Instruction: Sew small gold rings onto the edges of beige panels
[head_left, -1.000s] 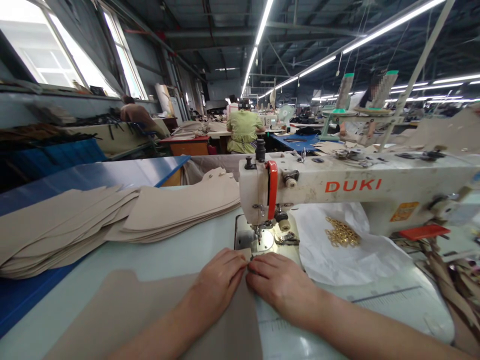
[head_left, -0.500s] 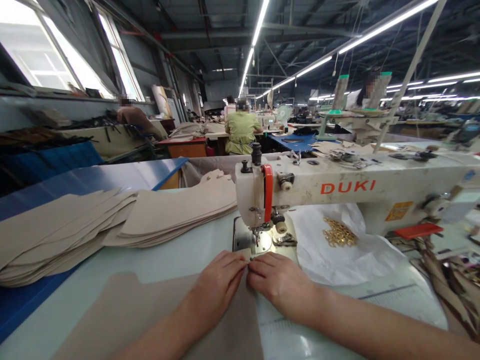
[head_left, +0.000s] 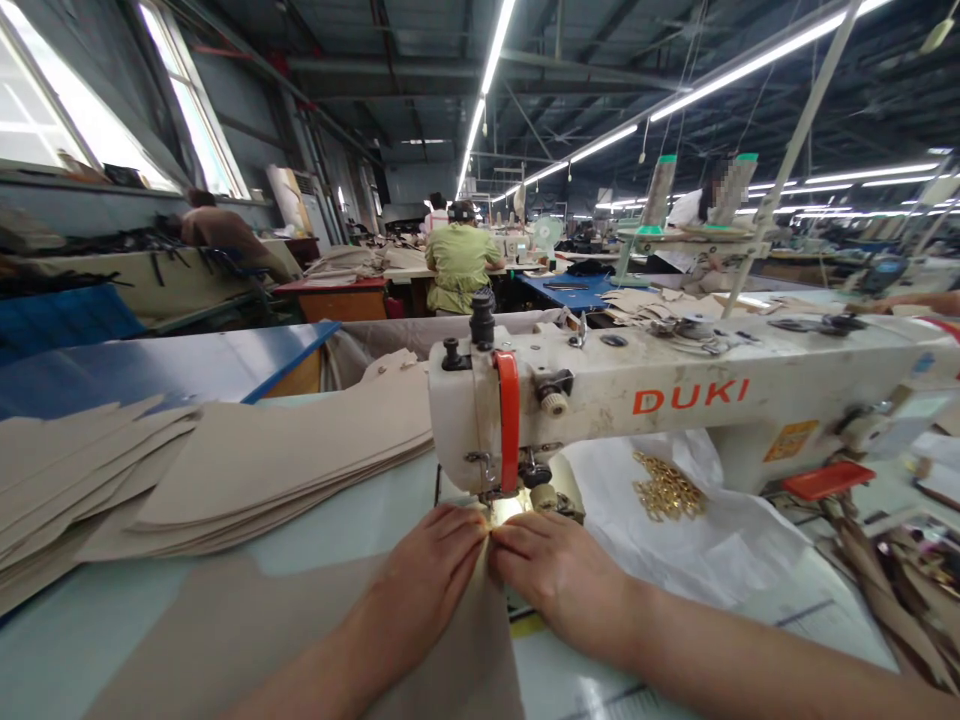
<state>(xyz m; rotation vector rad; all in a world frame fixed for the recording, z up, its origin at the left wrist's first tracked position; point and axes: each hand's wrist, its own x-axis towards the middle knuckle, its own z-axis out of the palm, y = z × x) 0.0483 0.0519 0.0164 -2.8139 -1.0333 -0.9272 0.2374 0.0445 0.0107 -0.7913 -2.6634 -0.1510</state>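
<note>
My left hand (head_left: 431, 570) and my right hand (head_left: 562, 575) meet just in front of the needle area of a white sewing machine (head_left: 615, 385). Both have their fingers pinched on the far edge of a beige fabric panel (head_left: 476, 665). The panel lies flat on the pale table and runs back toward me beneath my left forearm. A lamp lights the spot beside my fingertips, close to the presser foot (head_left: 491, 497). My fingers hide most of the pinched edge, and a small piece at the fingertips is too hidden to make out.
Stacked beige panels (head_left: 285, 455) lie left of the machine. Right of the needle, gold-coloured metal pieces (head_left: 667, 487) rest on a white plastic sheet (head_left: 600, 490). Beige strips (head_left: 877, 580) hang at the right. A person in a green top (head_left: 461, 255) sits ahead; another person's arm (head_left: 919, 302) shows far right.
Both hands and the panel have moved forward, closer to the needle, so the fingertips now sit right by the presser foot. The camera view has shifted. Another person's arm has appeared at the right.
</note>
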